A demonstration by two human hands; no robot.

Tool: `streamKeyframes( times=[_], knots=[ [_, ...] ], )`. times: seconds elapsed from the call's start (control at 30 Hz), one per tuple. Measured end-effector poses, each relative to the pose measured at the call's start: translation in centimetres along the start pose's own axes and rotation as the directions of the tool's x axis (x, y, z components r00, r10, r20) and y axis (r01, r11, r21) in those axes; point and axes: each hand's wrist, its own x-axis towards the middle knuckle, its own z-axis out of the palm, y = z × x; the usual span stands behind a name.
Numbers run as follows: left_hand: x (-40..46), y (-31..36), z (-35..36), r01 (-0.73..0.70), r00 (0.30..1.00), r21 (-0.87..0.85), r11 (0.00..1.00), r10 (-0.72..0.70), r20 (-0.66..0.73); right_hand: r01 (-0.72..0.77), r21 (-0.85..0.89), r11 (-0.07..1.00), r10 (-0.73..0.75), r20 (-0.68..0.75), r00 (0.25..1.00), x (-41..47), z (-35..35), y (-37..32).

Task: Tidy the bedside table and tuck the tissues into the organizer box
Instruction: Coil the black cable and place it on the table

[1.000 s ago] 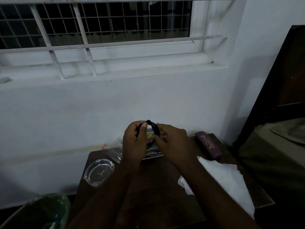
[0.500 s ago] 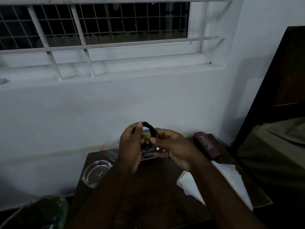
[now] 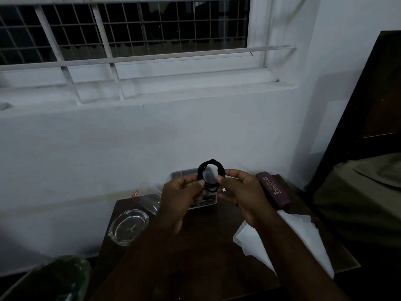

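Note:
Both hands hold a coiled black cable (image 3: 210, 168) up above the back of the dark wooden bedside table (image 3: 195, 246). My left hand (image 3: 182, 198) pinches the coil's left side and my right hand (image 3: 240, 192) pinches its right side. Behind the coil a clear plastic organizer box (image 3: 186, 173) stands against the wall, largely hidden by my hands. White tissues (image 3: 299, 233) lie spread on the table's right part, partly under my right forearm.
A glass ashtray (image 3: 129, 227) sits at the table's left, with a clear plastic bag (image 3: 147, 196) behind it. A maroon spectacle case (image 3: 273, 192) lies at the back right. A green bin (image 3: 60, 276) stands lower left; a bed (image 3: 364, 192) is on the right.
My hands have drawn slightly apart and the black coil sits higher between them. The right hand's fingers have opened out more below the coil.

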Motion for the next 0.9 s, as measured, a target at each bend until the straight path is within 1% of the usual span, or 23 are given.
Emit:
streamKeyframes(
  times=[0.07, 0.17, 0.23, 0.4, 0.5, 0.6, 0.67, 0.8, 0.9],
  knots=[
    [0.0, -0.6, 0.9, 0.015, 0.999, 0.019, 1.000, -0.015, -0.035, 0.003, -0.022, 1.000, -0.003, -0.020, 1.000, 0.1, -0.8, 0.4],
    [0.3, -2.0, 2.8, 0.082, 0.995, 0.009, 0.997, -0.082, -0.058, -0.014, -0.088, 0.996, 0.010, -0.046, 0.999, 0.7, -2.6, 0.9],
    [0.6, -3.0, 4.5, 0.112, 0.991, 0.048, 0.993, -0.108, -0.075, -0.021, -0.131, 0.991, 0.009, -0.085, 0.996, 1.3, -4.0, 1.3],
    [2.2, -4.8, 8.4, 0.110, 0.990, 0.167, 0.980, -0.092, -0.110, -0.033, -0.252, 0.967, -0.027, -0.232, 0.972, 3.6, -6.4, 2.8],
    [2.8, -5.7, 9.7, 0.075, 0.997, 0.317, 0.945, -0.060, -0.057, -0.031, -0.355, 0.934, -0.057, -0.232, 0.971, 4.8, -7.2, 3.8],
    [3.2, -6.8, 10.5, 0.026, 0.995, 0.467, 0.884, -0.069, 0.074, -0.024, -0.478, 0.878, -0.096, -0.224, 0.970, 6.0, -8.0, 4.8],
    [3.4, -7.2, 10.9, 0.021, 0.988, 0.501, 0.865, -0.094, 0.122, -0.039, -0.535, 0.844, -0.105, -0.236, 0.966, 6.8, -8.6, 5.5],
    [4.0, -7.6, 11.4, 0.003, 0.977, 0.556, 0.831, -0.121, 0.176, -0.046, -0.614, 0.788, -0.120, -0.228, 0.966, 7.7, -9.1, 6.6],
    [4.2, -7.8, 11.3, -0.006, 0.972, 0.601, 0.799, -0.136, 0.191, -0.059, -0.651, 0.757, -0.117, -0.224, 0.967, 8.2, -9.5, 7.0]
  ],
)
